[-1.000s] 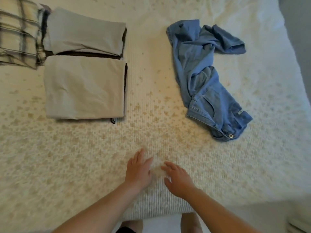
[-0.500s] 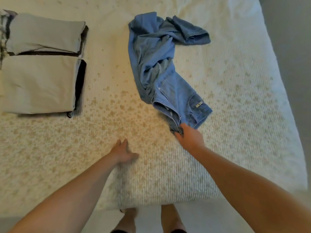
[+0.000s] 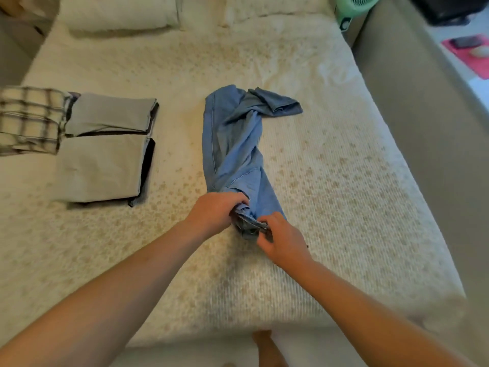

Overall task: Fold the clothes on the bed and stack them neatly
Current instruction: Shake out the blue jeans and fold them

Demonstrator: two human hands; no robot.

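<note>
Both hands are bunched up on the near end of the jeans (image 3: pixel 232 144), which looks like the waistband. The left hand (image 3: pixel 215 211) has its fingers curled into the denim from the left, and the right hand (image 3: pixel 281 241) pinches the same wad just beside it, a bit closer to the person. So each grip is clenched on fabric, nearly touching the other.

What matters for the next move: the jeans run straight away from the hands. The long axis goes from the waistband at the grip up the bed (image 3: pixel 330 194) toward the pillows, and the legs are twisted round each other partway along, with one cuff flopped off to the right at the far end. Neither hand is nearer; they share one end.

My guess is the hands need to spread apart along the waistband and give it a shake or a pull toward the foot of the bed to untwist the legs.

The folded grey pile (image 3: pixel 103 168) and the plaid piece (image 3: pixel 29 117) sit well off to the left.
</note>
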